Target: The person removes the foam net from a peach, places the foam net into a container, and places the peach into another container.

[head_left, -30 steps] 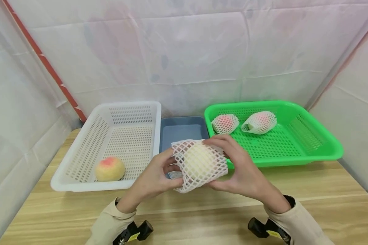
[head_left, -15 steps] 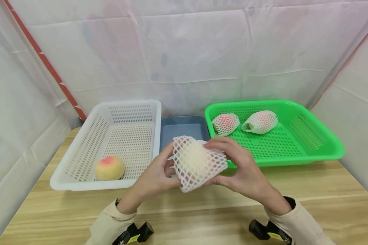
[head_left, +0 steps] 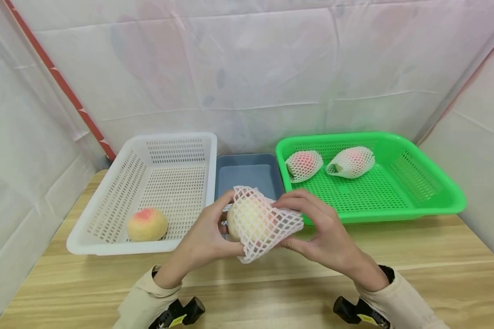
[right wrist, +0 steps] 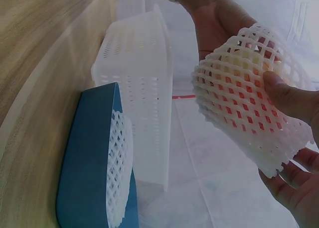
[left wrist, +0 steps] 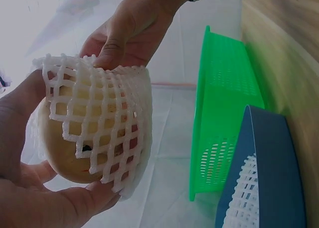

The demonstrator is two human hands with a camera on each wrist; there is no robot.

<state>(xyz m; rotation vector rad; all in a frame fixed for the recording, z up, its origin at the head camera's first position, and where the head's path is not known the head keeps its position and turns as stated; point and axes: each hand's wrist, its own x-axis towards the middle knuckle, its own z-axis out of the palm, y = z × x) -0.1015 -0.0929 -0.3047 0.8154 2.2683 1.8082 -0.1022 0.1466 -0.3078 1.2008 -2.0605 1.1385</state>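
Counter [head_left: 267, 297] bears green basket [head_left: 380, 194] at 2 o'clock from the peach [head_left: 233, 223], white basket [head_left: 177, 187] at 10, blue tray [head_left: 249, 174] at 12. Right hand [head_left: 327, 235], half-curled, pinches foam net [head_left: 290, 222] at its 3 o'clock end; left hand [head_left: 206, 235], half-curled, grips the partly covered peach.

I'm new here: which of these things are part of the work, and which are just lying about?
Seemingly part of the work:
held peach, partly covered by a foam net
white basket, with a bare peach
blue tray, with netting
green basket, with two netted fruits

Apparently just surroundings:
wooden table
pale sheeting
red strip
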